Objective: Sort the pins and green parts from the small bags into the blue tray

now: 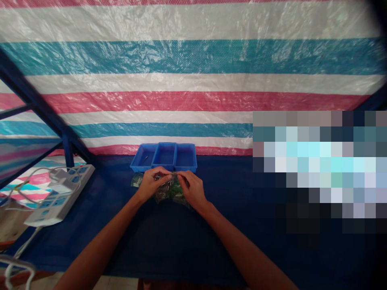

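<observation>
My left hand and my right hand meet over a clear plastic bag of small green and silvery parts lying on the dark blue table. Both hands have their fingers curled and pinched on the bag's top edge. Just beyond the hands stand three blue plastic trays side by side; the left tray holds a small thin item, the others look bare. Another small greenish packet lies left of my left hand.
A white power strip with plugs and white cables sits at the table's left edge beside a blue metal frame. A striped tarpaulin closes the back. A blurred patch covers the right side.
</observation>
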`<action>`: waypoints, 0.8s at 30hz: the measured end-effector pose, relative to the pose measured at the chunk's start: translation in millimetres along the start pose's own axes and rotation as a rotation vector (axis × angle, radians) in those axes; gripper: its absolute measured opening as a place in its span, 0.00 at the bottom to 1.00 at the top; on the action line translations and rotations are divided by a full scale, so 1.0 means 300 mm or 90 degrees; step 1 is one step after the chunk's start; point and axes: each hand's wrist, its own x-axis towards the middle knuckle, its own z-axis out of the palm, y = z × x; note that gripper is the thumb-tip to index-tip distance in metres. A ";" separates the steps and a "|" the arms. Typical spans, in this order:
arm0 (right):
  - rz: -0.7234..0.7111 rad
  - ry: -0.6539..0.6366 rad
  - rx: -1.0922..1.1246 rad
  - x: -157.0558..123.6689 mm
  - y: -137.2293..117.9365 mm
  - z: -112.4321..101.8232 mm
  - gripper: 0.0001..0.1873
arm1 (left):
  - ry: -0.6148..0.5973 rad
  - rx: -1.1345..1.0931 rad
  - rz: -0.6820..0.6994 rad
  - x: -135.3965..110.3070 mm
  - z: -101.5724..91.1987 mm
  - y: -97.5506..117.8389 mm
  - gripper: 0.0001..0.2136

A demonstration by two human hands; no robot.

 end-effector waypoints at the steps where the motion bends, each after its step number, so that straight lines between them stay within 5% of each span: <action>1: -0.001 0.003 -0.001 -0.002 0.001 0.000 0.11 | -0.001 -0.006 -0.011 0.000 0.001 0.000 0.09; 10: -0.026 -0.022 0.026 -0.014 0.007 -0.002 0.22 | 0.026 -0.114 -0.126 0.006 0.004 0.009 0.12; 17: -0.036 0.024 0.017 -0.008 0.016 0.005 0.14 | -0.072 -0.143 -0.173 0.013 0.008 0.007 0.12; 24: -0.005 -0.007 0.004 -0.002 0.001 -0.001 0.09 | -0.014 0.026 0.002 -0.005 0.002 0.026 0.22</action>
